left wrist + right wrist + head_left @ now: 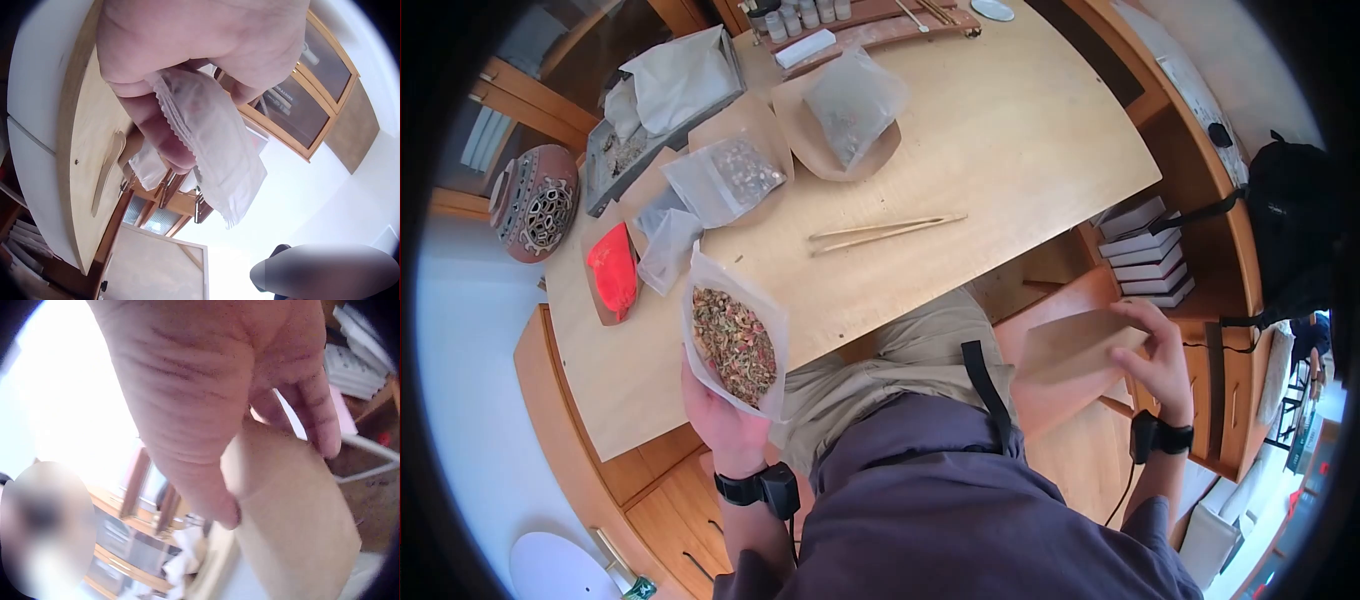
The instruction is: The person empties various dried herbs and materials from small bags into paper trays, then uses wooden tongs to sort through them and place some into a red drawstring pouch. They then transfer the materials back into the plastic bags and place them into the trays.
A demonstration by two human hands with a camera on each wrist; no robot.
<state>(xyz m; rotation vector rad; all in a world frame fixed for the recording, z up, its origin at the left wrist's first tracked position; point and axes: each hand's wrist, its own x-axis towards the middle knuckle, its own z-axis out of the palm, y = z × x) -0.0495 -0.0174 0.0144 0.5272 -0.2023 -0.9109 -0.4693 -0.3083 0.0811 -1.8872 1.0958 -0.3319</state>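
Note:
My left hand (725,415) grips a translucent white sachet (209,134) from below, over the table's left front part. Dried flower and herb bits (735,345), pink, green and brown, show through its face in the head view. The left wrist view shows the sachet's crimped edge, with the fingers curled round it. Off the table's right front edge, my right hand (1158,365) pinches a piece of folded brown kraft paper (287,506) between thumb and fingers. Wooden tongs (885,233) lie on the table between the two hands.
Kraft papers on the table (1020,130) bear a grey-filled bag (855,105), a clear bag (725,180) and a red pouch (612,272). Behind stand a grey tray (605,185) and a wooden rack (870,30) with small jars. A patterned pot (535,205) stands left.

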